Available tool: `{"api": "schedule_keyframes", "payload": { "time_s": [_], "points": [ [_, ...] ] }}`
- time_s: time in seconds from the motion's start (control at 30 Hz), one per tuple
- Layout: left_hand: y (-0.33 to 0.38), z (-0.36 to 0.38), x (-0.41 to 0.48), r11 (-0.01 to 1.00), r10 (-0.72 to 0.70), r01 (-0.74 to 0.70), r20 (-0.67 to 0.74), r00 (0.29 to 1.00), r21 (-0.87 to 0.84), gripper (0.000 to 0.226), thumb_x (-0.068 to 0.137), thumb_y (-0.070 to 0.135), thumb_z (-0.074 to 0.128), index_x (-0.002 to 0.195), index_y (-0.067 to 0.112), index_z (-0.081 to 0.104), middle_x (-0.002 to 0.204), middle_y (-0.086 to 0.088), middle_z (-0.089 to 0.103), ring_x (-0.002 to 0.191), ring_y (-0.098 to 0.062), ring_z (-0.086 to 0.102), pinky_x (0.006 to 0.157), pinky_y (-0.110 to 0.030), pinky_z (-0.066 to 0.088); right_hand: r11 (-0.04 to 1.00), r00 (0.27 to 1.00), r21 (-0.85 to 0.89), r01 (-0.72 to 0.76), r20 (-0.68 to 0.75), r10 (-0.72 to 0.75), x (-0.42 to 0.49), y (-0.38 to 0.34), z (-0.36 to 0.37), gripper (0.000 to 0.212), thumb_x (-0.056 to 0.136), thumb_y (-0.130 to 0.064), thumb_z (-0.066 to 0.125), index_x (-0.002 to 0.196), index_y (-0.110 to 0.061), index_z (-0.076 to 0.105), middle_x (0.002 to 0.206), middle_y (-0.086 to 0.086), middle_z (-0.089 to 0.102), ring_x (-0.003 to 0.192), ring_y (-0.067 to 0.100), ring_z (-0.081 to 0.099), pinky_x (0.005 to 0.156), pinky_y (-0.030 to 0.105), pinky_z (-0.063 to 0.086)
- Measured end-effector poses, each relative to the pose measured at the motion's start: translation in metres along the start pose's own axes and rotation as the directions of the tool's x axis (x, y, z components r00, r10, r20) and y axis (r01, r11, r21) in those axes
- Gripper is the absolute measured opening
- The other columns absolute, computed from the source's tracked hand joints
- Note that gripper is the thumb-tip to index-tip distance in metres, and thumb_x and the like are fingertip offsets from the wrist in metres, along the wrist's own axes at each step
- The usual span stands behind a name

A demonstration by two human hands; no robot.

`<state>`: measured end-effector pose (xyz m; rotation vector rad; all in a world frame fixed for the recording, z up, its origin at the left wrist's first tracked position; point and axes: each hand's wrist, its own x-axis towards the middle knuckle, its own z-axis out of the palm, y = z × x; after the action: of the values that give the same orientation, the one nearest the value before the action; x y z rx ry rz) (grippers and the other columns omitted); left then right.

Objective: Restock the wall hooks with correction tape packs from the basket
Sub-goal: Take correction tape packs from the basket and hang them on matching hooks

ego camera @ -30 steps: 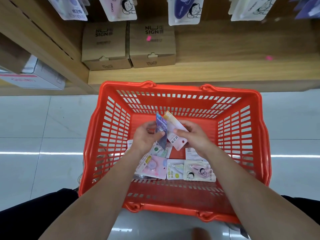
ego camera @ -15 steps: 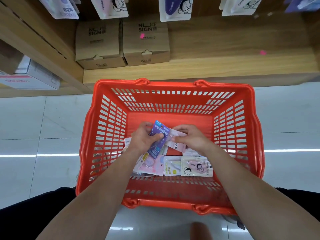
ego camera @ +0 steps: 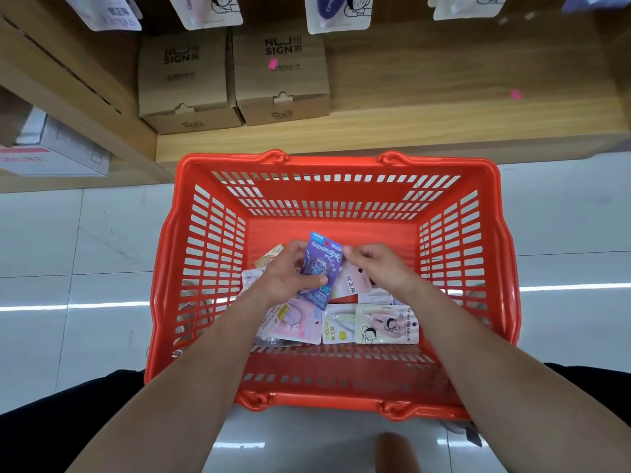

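Face-up now, purple pack (ego camera: 321, 268) (left hand (ego camera: 285, 279))

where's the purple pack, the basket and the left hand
purple pack (ego camera: 324, 259): head view, on its printed front
basket (ego camera: 334, 162): head view, on the far rim
left hand (ego camera: 285, 278): head view, on the middle of the hand

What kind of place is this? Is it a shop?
Most likely a stationery shop. Carded packs hang in a row above a wooden shelf, brown cardboard boxes sit on it, and a red shopping basket holds more packs; the left hand grips a purple pack.
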<state>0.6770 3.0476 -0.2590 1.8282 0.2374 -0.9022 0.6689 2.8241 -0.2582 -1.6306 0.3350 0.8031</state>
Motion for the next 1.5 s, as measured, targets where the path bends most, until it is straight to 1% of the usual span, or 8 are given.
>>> {"api": "schedule_keyframes", "payload": {
  "time_s": [0.1,0.23,0.37,0.6,0.8,1.03,1.37,1.5],
  "points": [
    [0.000,0.003,0.001,0.999,-0.029,0.028,0.026,0.999,0.033,0.061,0.074,0.014,0.092,0.124,0.024,0.057,0.111,0.003,0.074,0.102,-0.014,0.072,0.087,-0.035,0.059,0.992,0.997,0.093,-0.081,0.025,0.080,0.002,-0.003,0.000,0.050,0.096,-0.063,0.055,0.106,-0.019,0.077,0.103,0.004,0.079,0.096,0.018,0.074,0.088,0.038,0.055],
    [0.002,0.006,0.000,0.996,-0.058,0.057,0.012,0.998,0.071,0.037,0.077,0.021,0.090,0.102,0.026,0.064,0.097,0.007,0.076,0.087,-0.008,0.073,0.072,-0.024,0.055,0.968,0.994,0.234,-0.086,-0.045,0.099,0.000,-0.003,-0.010,0.039,0.104,-0.042,0.054,0.124,-0.013,0.070,0.116,0.009,0.076,0.111,0.028,0.070,0.089,0.035,0.052],
    [0.004,0.003,-0.001,0.996,-0.082,0.084,-0.068,0.994,0.025,0.032,0.083,0.023,0.085,0.103,0.024,0.061,0.100,0.006,0.072,0.093,-0.012,0.071,0.073,-0.026,0.055,0.906,0.924,-0.358,-0.224,-0.374,0.081,-0.008,0.021,-0.027,0.034,0.104,-0.023,0.057,0.137,-0.018,0.062,0.134,0.004,0.067,0.125,0.026,0.062,0.101,0.034,0.049],
    [0.007,0.006,-0.001,0.991,-0.133,0.130,-0.101,0.986,-0.040,0.039,0.093,0.024,0.074,0.125,0.014,0.055,0.111,-0.002,0.070,0.091,-0.012,0.069,0.067,-0.025,0.053,0.627,0.955,-0.724,-0.288,-0.269,0.128,-0.022,0.045,-0.025,0.041,0.083,-0.021,0.073,0.122,-0.034,0.068,0.129,0.001,0.063,0.123,0.023,0.055,0.094,0.029,0.048],
    [0.005,0.001,-0.008,0.983,-0.116,0.083,-0.201,0.973,-0.163,0.022,0.093,0.020,0.075,0.110,0.022,0.061,0.105,-0.002,0.072,0.097,-0.022,0.071,0.080,-0.033,0.057,0.920,0.960,-0.388,-0.058,-0.274,-0.055,-0.015,0.032,-0.025,0.027,0.091,-0.004,0.068,0.108,-0.025,0.072,0.109,-0.004,0.071,0.090,0.015,0.067,0.067,0.021,0.051],
    [0.010,-0.012,-0.011,0.963,-0.137,0.043,-0.350,0.927,-0.265,0.029,0.093,0.013,0.074,0.118,0.018,0.060,0.111,-0.007,0.072,0.100,-0.026,0.071,0.090,-0.041,0.058,0.945,0.907,-0.226,0.235,-0.298,-0.297,-0.009,-0.011,-0.018,0.014,0.094,-0.005,0.069,0.097,-0.016,0.077,0.095,-0.010,0.074,0.086,0.005,0.068,0.077,0.021,0.051],
    [0.002,-0.003,-0.008,0.970,-0.180,0.124,-0.275,0.944,-0.209,0.035,0.091,0.017,0.077,0.119,0.016,0.056,0.111,-0.004,0.069,0.101,-0.024,0.069,0.081,-0.035,0.057,0.994,0.991,-0.101,0.038,-0.123,-0.050,-0.009,0.019,-0.001,0.009,0.089,-0.009,0.076,0.085,-0.017,0.075,0.091,-0.005,0.076,0.088,0.010,0.069,0.085,0.027,0.053],
    [0.000,-0.001,-0.006,0.968,-0.193,0.143,-0.246,0.950,-0.206,0.031,0.093,0.016,0.075,0.117,0.015,0.055,0.108,-0.003,0.069,0.094,-0.021,0.068,0.064,-0.025,0.051,0.973,0.960,-0.226,-0.041,-0.277,-0.024,-0.003,0.039,0.002,0.036,0.074,-0.005,0.089,0.091,-0.020,0.061,0.092,-0.003,0.061,0.081,0.011,0.057,0.073,0.025,0.050]
  ]
}}
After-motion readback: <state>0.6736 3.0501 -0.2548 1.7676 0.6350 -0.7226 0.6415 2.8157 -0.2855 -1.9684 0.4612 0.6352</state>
